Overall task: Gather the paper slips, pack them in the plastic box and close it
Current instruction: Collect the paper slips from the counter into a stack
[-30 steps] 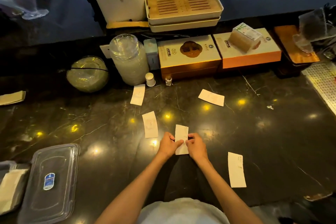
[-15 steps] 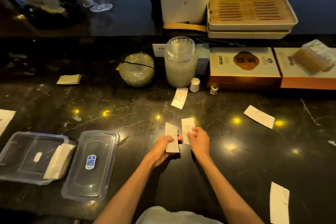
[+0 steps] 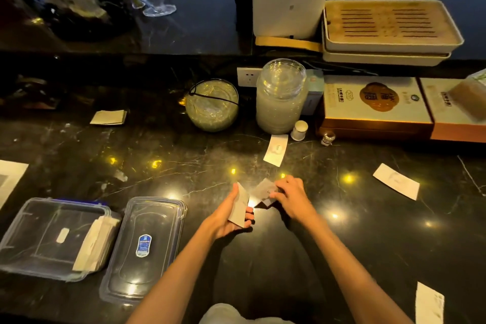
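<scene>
My left hand (image 3: 228, 216) grips a white paper slip (image 3: 239, 208) held upright above the dark counter. Just to its right, my right hand (image 3: 292, 196) pinches a second slip (image 3: 263, 189) that is tilted off the surface. Loose slips lie farther out: one (image 3: 276, 149) by the glass jar, one (image 3: 396, 181) at the right, one (image 3: 429, 304) at the lower right edge. The clear plastic box (image 3: 29, 221) stands open at the lower left with several slips (image 3: 94, 242) leaning inside. Its lid (image 3: 143, 247) lies flat beside it.
Along the back stand a glass bowl (image 3: 212, 105), a lidded glass jar (image 3: 280, 96), a small white cap (image 3: 299, 129), a tiny bottle (image 3: 327, 138) and orange gift boxes (image 3: 373, 106). Folded paper (image 3: 108, 117) lies at the back left; a white sheet (image 3: 8, 179) at the left edge.
The view swung left, bringing the open box into sight. My left hand lifted one slip off the counter; my right hand picked up the neighbouring slip and raised it.
</scene>
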Action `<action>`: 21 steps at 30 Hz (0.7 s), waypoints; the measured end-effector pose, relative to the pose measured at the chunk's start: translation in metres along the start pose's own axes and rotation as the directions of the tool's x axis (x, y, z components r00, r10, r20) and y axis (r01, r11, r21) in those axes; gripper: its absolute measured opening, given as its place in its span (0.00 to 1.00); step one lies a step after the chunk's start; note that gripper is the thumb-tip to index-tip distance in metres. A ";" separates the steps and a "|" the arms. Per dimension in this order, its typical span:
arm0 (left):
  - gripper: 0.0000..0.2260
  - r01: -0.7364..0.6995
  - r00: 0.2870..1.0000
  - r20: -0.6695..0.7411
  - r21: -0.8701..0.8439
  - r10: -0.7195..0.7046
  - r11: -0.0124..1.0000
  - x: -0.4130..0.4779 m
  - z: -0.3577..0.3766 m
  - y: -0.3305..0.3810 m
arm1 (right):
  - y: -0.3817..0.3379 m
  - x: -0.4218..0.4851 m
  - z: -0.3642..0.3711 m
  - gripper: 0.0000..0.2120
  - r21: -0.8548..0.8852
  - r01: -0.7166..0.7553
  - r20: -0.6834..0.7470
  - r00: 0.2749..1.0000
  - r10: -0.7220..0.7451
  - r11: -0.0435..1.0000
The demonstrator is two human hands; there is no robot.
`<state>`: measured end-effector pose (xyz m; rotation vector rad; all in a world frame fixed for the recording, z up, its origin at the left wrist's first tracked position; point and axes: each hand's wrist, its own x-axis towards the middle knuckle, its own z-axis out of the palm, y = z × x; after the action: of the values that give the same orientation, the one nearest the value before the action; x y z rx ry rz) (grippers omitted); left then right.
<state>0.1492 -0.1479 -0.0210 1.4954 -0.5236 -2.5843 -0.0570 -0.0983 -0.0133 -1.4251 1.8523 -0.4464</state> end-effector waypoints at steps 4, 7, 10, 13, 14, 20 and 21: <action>0.46 0.039 0.989 0.135 0.114 -0.054 0.993 0.006 0.001 0.025 | -0.041 0.036 -0.024 0.07 -0.404 0.459 0.312 0.883 -0.352 0.791; 0.46 0.026 0.981 0.191 0.115 -0.048 0.993 0.015 0.015 0.049 | -0.070 0.063 -0.034 0.12 -0.501 0.595 0.466 0.797 -0.384 0.628; 0.45 -0.008 0.982 0.188 0.061 -0.004 0.998 0.028 0.016 0.067 | -0.080 0.087 -0.039 0.16 -0.500 0.617 0.476 0.782 -0.403 0.607; 0.38 -0.063 0.972 0.228 0.010 0.059 0.998 0.040 0.007 0.074 | -0.080 0.106 -0.041 0.18 -0.377 0.518 0.419 0.835 -0.357 0.768; 0.33 -0.075 0.971 0.228 0.012 0.070 0.997 0.043 0.005 0.075 | -0.077 0.111 -0.042 0.20 -0.319 0.462 0.402 0.857 -0.323 0.827; 0.21 -0.136 0.983 0.112 -0.072 0.143 0.988 0.051 -0.002 0.080 | -0.046 0.136 -0.046 0.25 -0.285 0.368 0.200 0.926 -0.321 0.885; 0.21 -0.135 0.987 0.077 -0.097 0.142 0.986 0.051 -0.003 0.079 | -0.038 0.141 -0.049 0.25 -0.434 0.362 0.193 0.932 -0.308 0.825</action>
<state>0.1196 -0.2363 -0.0367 1.2802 -0.4919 -2.5349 -0.0821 -0.2502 -0.0037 -2.0758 1.6797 -0.0754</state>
